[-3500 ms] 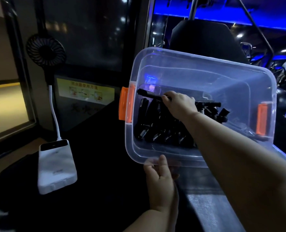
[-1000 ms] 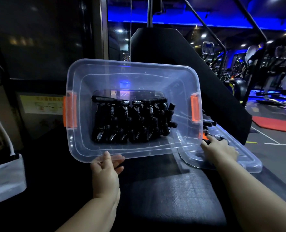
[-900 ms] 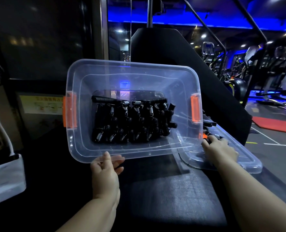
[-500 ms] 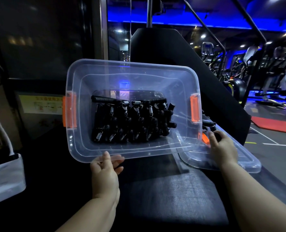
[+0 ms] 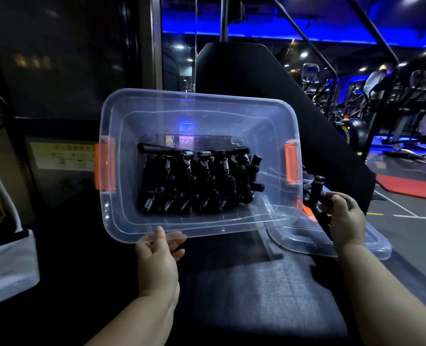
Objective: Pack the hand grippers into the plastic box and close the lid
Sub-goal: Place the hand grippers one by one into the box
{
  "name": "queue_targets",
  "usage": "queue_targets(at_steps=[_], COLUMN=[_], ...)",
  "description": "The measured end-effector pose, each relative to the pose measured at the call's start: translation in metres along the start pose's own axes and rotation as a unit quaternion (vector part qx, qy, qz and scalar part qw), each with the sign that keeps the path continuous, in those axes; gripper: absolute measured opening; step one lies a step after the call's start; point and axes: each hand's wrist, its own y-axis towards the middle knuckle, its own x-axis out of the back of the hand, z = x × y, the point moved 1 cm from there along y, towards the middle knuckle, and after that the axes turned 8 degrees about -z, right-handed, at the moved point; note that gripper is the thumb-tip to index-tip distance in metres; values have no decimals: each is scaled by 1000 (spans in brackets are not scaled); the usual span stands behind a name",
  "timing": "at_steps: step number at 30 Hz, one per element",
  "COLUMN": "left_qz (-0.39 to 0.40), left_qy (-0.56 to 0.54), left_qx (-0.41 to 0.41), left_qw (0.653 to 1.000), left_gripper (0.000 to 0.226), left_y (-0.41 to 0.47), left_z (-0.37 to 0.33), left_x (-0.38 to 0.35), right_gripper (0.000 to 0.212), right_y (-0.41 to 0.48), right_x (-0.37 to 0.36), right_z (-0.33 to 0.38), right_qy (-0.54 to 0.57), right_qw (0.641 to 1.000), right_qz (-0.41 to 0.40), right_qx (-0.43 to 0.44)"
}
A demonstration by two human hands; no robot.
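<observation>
A clear plastic box with orange latches is tilted toward me, its opening facing me. My left hand grips its near rim. Several black hand grippers with steel springs lie packed in a row against the box bottom. To the right of the box, my right hand is closed around one more black hand gripper, lifted just above the clear lid. The lid lies flat on the dark padded surface, partly behind the box's right end.
A dark padded bench surface lies under my arms. A white power bank with a cable sits at the left edge. A black angled machine panel rises behind the box. Gym machines stand at the far right.
My right hand left the box, reached to the lid on the right, closed on a loose hand gripper there and raised it slightly. The left hand keeps holding the tilted box.
</observation>
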Motion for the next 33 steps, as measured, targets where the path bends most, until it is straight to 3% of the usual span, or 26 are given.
queue_targets(at_steps=[3,9,13,26,33], left_qz=[0,-1,-2,1,7], left_qy=[1,2,-2,0,-2], left_qx=[-2,2,5,14,26], left_qw=[1000,1000,1000,1000,1000], left_gripper=[12,12,13,12,12], left_y=[0,0,-1,-2,-1], left_z=[0,-1,-2,-3,-4], left_x=[0,0,-1,2,3], right_gripper=[14,24,6,24,22], right_y=[-18,-35,-50,-78,-60], right_x=[-4,-3,-7,-71,-126], right_z=[18,42,60,106,114], right_qy=[55,87,121,3,-77], right_qw=[998,984,973,973,964], right_qz=[-12,-117,-121,112,175], right_qx=[2,107,154,203,187])
